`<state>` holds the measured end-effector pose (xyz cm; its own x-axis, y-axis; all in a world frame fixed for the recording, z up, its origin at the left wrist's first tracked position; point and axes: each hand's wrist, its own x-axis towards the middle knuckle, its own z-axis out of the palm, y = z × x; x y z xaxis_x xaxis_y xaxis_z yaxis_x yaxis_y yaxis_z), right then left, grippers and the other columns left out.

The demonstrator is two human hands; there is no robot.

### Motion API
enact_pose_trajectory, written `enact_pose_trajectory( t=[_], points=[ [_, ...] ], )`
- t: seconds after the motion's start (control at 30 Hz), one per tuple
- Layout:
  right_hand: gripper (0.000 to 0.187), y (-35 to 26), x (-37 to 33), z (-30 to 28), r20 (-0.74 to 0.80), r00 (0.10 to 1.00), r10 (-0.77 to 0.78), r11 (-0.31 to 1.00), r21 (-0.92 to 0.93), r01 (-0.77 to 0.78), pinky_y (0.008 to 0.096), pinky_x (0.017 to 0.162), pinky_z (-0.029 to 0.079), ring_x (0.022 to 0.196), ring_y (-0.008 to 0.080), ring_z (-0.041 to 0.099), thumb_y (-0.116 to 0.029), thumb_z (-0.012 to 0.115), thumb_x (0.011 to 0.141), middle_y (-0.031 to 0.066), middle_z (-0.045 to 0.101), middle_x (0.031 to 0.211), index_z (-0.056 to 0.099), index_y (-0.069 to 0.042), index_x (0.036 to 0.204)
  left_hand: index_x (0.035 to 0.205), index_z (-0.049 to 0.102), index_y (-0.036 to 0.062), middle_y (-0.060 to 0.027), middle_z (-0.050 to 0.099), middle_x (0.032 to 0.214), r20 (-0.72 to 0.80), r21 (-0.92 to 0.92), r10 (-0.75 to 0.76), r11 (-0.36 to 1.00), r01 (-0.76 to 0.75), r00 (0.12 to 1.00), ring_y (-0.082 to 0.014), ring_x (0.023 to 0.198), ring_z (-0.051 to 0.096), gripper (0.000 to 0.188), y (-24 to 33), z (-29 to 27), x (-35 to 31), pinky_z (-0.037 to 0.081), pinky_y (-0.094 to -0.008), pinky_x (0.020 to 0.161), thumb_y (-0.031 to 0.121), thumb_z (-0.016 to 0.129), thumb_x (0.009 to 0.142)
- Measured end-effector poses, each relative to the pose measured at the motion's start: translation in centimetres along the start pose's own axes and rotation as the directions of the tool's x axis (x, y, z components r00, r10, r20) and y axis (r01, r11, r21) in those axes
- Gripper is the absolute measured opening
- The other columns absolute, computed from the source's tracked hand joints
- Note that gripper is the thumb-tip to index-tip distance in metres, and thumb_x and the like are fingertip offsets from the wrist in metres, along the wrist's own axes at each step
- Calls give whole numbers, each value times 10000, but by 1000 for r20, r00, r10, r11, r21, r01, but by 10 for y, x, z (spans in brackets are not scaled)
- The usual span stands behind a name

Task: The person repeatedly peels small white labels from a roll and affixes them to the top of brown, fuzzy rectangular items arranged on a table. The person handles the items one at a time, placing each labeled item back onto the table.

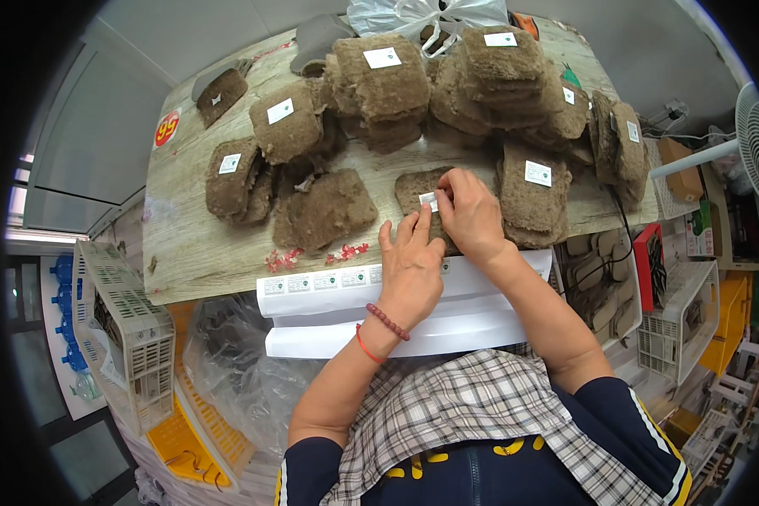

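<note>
A small white label lies on a brown fuzzy pad near the table's front edge. My right hand pinches the label's right side between thumb and fingers. With fingers stretched out, my left hand reaches to the label's lower edge, a fingertip touching it. Both hands cover much of the pad. Beneath my wrists hangs a white sheet of printed labels over the table edge. A bare fuzzy pad rests to the left, and a labelled stack stands close on the right.
More labelled pad stacks fill the back of the wooden table. A clear plastic bag lies behind them. White crates stand low at left, another crate at right. A white fan juts in from the right.
</note>
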<state>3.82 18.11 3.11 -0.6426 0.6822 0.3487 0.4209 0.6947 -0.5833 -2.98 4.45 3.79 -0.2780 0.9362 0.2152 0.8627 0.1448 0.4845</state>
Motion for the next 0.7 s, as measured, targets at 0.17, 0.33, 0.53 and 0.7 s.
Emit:
enact_pose_trajectory(
  t=[0.17, 0.33, 0.53, 0.7],
  points=[
    [395, -1, -2, 2, -114, 993, -17, 999, -36, 13, 443, 786, 517, 929, 373, 598, -68, 647, 865, 171, 547, 1110, 542, -25, 1243, 786, 646, 35, -252, 421, 1481, 26, 1, 4, 1000, -4, 1000, -366, 1323, 413, 57, 1, -4, 1, 212, -574, 1121, 10, 595, 777],
    [380, 10, -2, 12, -110, 993, 49, 982, -175, -68, 448, 897, 491, 1112, 386, 514, -51, 628, 866, 192, 529, 1141, 538, 47, 1222, 792, 663, 41, -265, 401, 1485, 26, -59, -2, 998, 3, 1000, -375, 1329, 402, 61, -2, -1, 1, 207, -559, 1127, 24, 608, 774],
    [219, -2, 2, 7, -150, 984, 99, 986, -117, -117, 438, 876, 493, 1065, 350, 531, -73, 636, 873, 169, 546, 1081, 599, -6, 1078, 790, 671, 44, -264, 409, 1475, -29, -42, 0, 999, -1, 1000, -382, 1350, 386, 65, -2, 1, -3, 226, -560, 1121, 22, 611, 775],
    [99, -8, -3, 4, -230, 967, 109, 985, 158, -73, 386, 795, 499, 918, 296, 592, -51, 623, 889, 122, 581, 980, 601, -23, 982, 813, 669, 45, -258, 423, 1463, -104, -53, 12, 998, -18, 995, -390, 1356, 383, 59, 6, -7, -14, 249, -533, 1121, 27, 620, 785]
  ],
)
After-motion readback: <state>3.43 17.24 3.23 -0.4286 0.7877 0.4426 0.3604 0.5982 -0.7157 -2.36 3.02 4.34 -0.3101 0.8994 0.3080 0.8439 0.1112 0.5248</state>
